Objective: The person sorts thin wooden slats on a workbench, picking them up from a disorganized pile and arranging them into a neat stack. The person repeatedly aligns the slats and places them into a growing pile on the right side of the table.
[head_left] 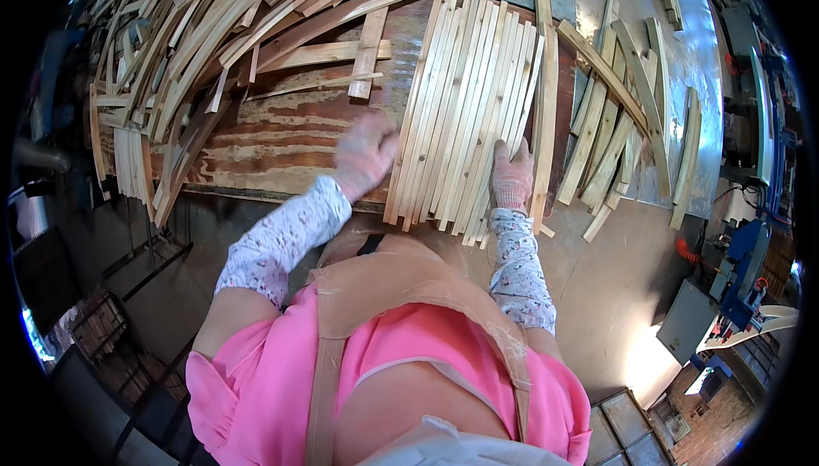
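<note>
A row of thin, pale wooden slats (465, 107) lies side by side on the worktable, their near ends uneven. Pink gloves cover both hands. My left hand (365, 157) is just left of the row's left edge, its fingers blurred by motion; whether it touches a slat I cannot tell. At the row's lower right, my right hand (513, 177) rests on the slats with fingers stretched forward and apart. A longer wooden strip (546, 107) runs along the right side of the row, close to that hand.
A large heap of loose wooden strips (230, 18) covers the table's far left. A short board (368, 52) lies between heap and row. More strips (610, 116) lie crossed on a metal surface (699, 137) to the right. Blue machinery (740, 265) stands at far right.
</note>
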The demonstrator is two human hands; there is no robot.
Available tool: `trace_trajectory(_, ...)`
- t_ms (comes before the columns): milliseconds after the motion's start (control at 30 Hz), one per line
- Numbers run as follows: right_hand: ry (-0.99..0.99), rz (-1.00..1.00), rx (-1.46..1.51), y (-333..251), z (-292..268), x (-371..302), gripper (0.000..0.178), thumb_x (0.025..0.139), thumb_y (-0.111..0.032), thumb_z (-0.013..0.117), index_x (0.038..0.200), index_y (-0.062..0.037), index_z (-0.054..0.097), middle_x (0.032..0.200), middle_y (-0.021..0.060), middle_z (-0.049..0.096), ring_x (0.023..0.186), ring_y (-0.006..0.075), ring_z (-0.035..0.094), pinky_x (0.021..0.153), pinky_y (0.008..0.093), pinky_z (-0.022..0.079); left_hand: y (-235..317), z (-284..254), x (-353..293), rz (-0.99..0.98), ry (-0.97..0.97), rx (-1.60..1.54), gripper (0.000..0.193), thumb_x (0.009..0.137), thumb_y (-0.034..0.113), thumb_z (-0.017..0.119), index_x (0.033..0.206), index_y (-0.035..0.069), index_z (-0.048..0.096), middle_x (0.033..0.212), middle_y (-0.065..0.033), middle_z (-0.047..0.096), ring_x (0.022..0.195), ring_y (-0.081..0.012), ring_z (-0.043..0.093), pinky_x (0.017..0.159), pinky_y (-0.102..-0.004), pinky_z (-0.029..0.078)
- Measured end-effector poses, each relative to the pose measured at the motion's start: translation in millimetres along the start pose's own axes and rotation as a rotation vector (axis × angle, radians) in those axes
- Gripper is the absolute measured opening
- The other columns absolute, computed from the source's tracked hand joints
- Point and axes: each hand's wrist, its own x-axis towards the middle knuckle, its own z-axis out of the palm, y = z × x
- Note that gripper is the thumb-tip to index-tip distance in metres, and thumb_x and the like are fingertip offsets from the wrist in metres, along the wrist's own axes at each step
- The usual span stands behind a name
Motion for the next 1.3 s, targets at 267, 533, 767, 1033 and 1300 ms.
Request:
trace_trajectory(267,0.018,-0.022,-0.004,-10,1,-3,0.081,0.095,-0.056,0.067,0.158,-0.0093,0.050,0.144,0.0242,0.059,0.132,0.0427,0.059,0.111,0.0493,0.047,-121,-128,170,-0.391,-0.051,0.578,0.064,0.105,0.048,0.050,0.158,0.013,0.047,0.154,-0.0231,0.055,0.137,-0.0409,0.057,0.117,-0.0493,0.044)
trace_trajectory(533,0.062,-0.007,-0.009,-11,6,-3,0.078,0.095,-0.056,0.065,0.156,-0.0088,0.052,0.145,0.0254,0.059,0.132,0.0439,0.059,0.112,0.0498,0.046,-62,-146,90,0.140,-0.029,0.853,0.049,0.097,0.043,0.069,0.135,0.012,0.062,0.117,-0.0144,0.072,0.103,-0.0324,0.072,0.091,-0.0495,0.054)
trace_trajectory(767,0.077,-0.045,-0.091,-21,-1,-9,0.072,0.098,-0.046,0.066,0.157,-0.0086,0.049,0.144,0.0279,0.059,0.131,0.0442,0.060,0.111,0.0484,0.048,41,-69,42,0.102,0.050,-0.124,0.075,0.102,0.067,0.055,0.140,0.003,0.061,0.133,-0.0213,0.069,0.117,-0.0390,0.070,0.107,-0.0452,0.053)
trace_trajectory(1033,-0.443,-0.058,0.867,-149,-18,-51,0.048,0.098,-0.012,0.064,0.141,0.0063,0.052,0.111,0.0174,0.071,0.082,0.0196,0.070,0.069,0.0320,0.058,59,-8,-2,0.087,-0.144,-0.233,0.062,0.102,0.056,0.061,0.139,0.006,0.063,0.135,-0.0225,0.066,0.128,-0.0376,0.063,0.109,-0.0445,0.050)
trace_trajectory(1300,-0.312,0.068,0.576,-64,-57,-28,0.045,0.098,-0.021,0.072,0.134,0.0021,0.060,0.083,0.0060,0.066,0.067,0.0133,0.059,0.063,0.0293,0.051,-132,-101,34,0.029,-0.191,0.777,0.032,0.101,0.030,0.057,0.120,0.010,0.073,0.125,-0.0145,0.069,0.122,-0.0322,0.062,0.109,-0.0482,0.045)
